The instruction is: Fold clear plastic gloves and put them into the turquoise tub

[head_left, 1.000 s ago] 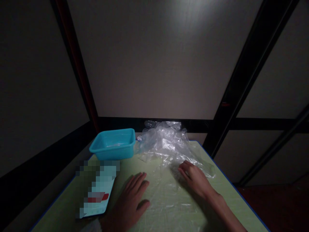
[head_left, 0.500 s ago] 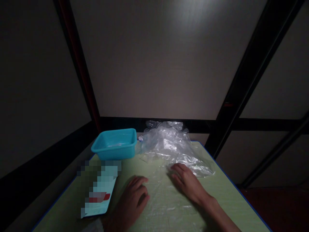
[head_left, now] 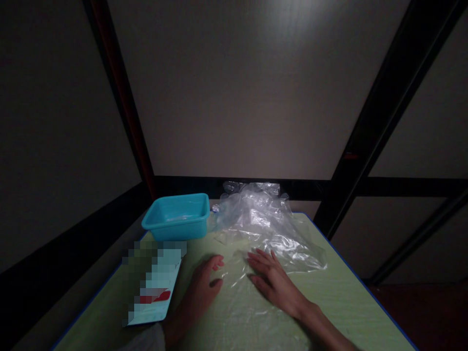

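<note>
Clear, crinkled plastic sheeting (head_left: 256, 219) is heaped at the far side of the table, and a thin, flatter layer of clear plastic (head_left: 248, 312) spreads toward me between my hands. My right hand (head_left: 274, 282) lies palm down at the near edge of the heap, its fingers spread over the plastic. On the left edge of the flat layer rests my left hand (head_left: 204, 285), fingers slightly bent and thumb apart from them, with nothing visible in its grasp. Whether the heap is one bag or several cannot be made out.
A turquoise plastic basin (head_left: 179, 224) stands at the table's far left corner. Nearer me on the left lies a partly pixelated, light flat object (head_left: 164, 273) with a red patch. The pale green table (head_left: 351, 302) has a blue edge, and wall panels (head_left: 234, 97) rise behind it.
My right hand has shifted a little left and its fingers have spread out flatter. My left hand has turned slightly, its fingers reaching a bit farther away. The view has moved slightly.
</note>
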`<state>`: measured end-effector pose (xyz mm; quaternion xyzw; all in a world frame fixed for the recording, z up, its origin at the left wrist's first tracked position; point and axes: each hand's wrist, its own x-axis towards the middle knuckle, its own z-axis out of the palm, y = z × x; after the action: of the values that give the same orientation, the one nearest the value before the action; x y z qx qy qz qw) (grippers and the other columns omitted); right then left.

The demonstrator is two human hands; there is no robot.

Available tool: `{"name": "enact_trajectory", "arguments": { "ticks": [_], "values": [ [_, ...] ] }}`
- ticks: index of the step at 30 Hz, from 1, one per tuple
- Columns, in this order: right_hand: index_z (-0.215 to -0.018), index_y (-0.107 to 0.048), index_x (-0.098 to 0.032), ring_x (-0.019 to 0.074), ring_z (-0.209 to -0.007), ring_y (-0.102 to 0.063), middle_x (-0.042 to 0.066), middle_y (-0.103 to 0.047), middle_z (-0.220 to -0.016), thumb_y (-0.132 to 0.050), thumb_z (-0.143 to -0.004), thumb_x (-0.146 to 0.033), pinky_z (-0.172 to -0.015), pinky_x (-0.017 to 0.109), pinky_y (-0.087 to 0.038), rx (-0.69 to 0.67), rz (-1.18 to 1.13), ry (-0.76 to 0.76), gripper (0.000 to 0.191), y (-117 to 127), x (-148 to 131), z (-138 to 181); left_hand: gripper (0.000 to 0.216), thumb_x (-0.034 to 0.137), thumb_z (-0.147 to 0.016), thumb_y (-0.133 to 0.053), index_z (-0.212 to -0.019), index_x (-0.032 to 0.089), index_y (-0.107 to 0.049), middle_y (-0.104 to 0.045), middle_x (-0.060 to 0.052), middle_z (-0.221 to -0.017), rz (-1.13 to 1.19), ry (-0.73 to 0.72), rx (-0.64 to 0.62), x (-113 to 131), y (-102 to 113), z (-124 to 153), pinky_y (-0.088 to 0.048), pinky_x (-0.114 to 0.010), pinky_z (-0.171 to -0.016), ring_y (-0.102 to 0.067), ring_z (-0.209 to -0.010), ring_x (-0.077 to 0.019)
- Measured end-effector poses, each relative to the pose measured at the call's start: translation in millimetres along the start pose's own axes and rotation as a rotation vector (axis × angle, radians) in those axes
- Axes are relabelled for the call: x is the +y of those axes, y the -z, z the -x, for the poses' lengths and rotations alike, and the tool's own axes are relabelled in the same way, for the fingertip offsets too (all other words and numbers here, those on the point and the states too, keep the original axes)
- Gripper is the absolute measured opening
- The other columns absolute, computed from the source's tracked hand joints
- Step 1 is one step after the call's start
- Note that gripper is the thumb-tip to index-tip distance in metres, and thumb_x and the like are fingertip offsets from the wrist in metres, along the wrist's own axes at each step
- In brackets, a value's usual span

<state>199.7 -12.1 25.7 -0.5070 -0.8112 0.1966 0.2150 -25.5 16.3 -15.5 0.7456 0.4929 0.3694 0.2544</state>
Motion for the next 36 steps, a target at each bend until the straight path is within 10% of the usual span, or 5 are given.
{"name": "enact_trajectory", "arguments": {
  "ticks": [9, 13, 18, 23, 36],
  "values": [
    [-0.088, -0.062, -0.021, 0.0234, -0.106, -0.056, 0.011, -0.059, -0.112, -0.054, -0.084, -0.039, -0.091, 0.038, -0.046, 0.237, -0.544, 0.089, 0.021, 1.4, -6.8, -1.7, 0.045, 0.001, -0.059, -0.045, -0.099, 0.019, -0.056, -0.061, -0.002, -0.088, -0.002, -0.029, 0.042, 8.3, 0.5, -1.3, -0.048, -0.036, -0.085, -0.059, -0.087, -0.0208],
    [-0.112, -0.047, -0.025, 0.0178, -0.087, -0.062, 0.009, -0.053, -0.117, -0.059, -0.077, -0.031, -0.083, 0.035, -0.050, 0.317, -0.647, 0.033, 0.037, -8.6, -5.1, -3.0, 0.045, -0.001, -0.058, -0.044, -0.097, 0.019, -0.057, -0.060, -0.002, -0.086, -0.035, -0.043, 0.037, 11.6, -1.0, -1.2, -0.049, -0.035, -0.082, -0.058, -0.085, -0.0193],
    [-0.122, -0.040, -0.023, 0.0154, -0.074, -0.060, 0.006, -0.061, -0.095, -0.056, -0.076, -0.023, -0.074, 0.032, -0.051, 0.397, -0.577, 0.059, 0.048, -20.3, -0.2, -5.8, 0.038, 0.000, -0.061, -0.049, -0.093, 0.018, -0.060, -0.062, -0.002, -0.081, -0.094, -0.041, 0.051, 12.8, -4.8, -2.7, -0.049, -0.035, -0.078, -0.060, -0.081, -0.0198],
    [-0.093, -0.058, -0.020, 0.0171, -0.064, -0.058, 0.002, -0.061, -0.069, -0.051, -0.079, -0.023, -0.062, 0.030, -0.048, 0.368, -0.381, 0.072, 0.016, -18.1, -4.1, -5.8, 0.021, 0.003, -0.066, -0.049, -0.074, 0.018, -0.062, -0.063, -0.003, -0.073, -0.192, -0.108, 0.037, 20.6, 2.1, -5.4, -0.049, -0.034, -0.073, -0.060, -0.076, -0.0203],
    [-0.072, -0.057, -0.020, 0.0186, -0.076, -0.060, 0.006, -0.064, -0.081, -0.042, -0.081, -0.012, -0.067, 0.029, -0.047, 0.268, -0.175, 0.180, 0.019, -12.1, -3.5, 0.5, 0.021, 0.003, -0.074, -0.050, -0.076, 0.019, -0.063, -0.065, -0.004, -0.082, -0.456, -0.159, -0.010, 26.5, 24.7, -1.7, -0.047, -0.034, -0.076, -0.059, -0.082, -0.0217]
  ]
}}
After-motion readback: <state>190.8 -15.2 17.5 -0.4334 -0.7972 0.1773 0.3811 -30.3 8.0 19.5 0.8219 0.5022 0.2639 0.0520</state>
